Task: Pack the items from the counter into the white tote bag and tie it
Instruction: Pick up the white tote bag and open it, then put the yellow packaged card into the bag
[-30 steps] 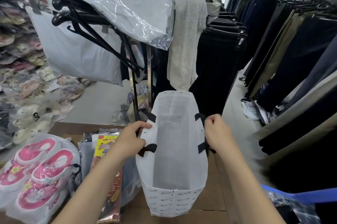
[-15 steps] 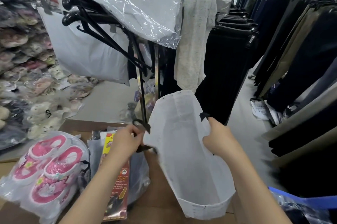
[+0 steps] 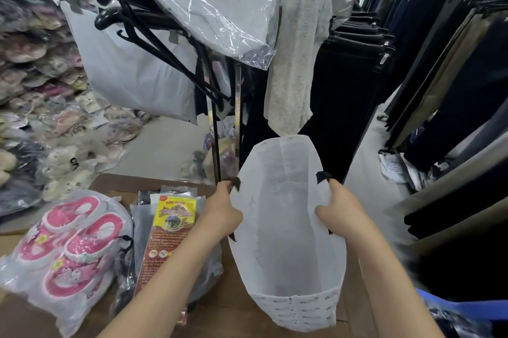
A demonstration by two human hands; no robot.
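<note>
Counter below — left hand and right hand grip white tote bag rims.

Your forearms run off the bottom edge; your left hand hides the packets stacked beneath it.

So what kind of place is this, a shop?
Most likely a clothing and footwear shop. Racks of hanging trousers line the right, bagged slippers pile up on the left, and packaged pink shoes wait on a wooden counter beside an open white tote bag.
</note>
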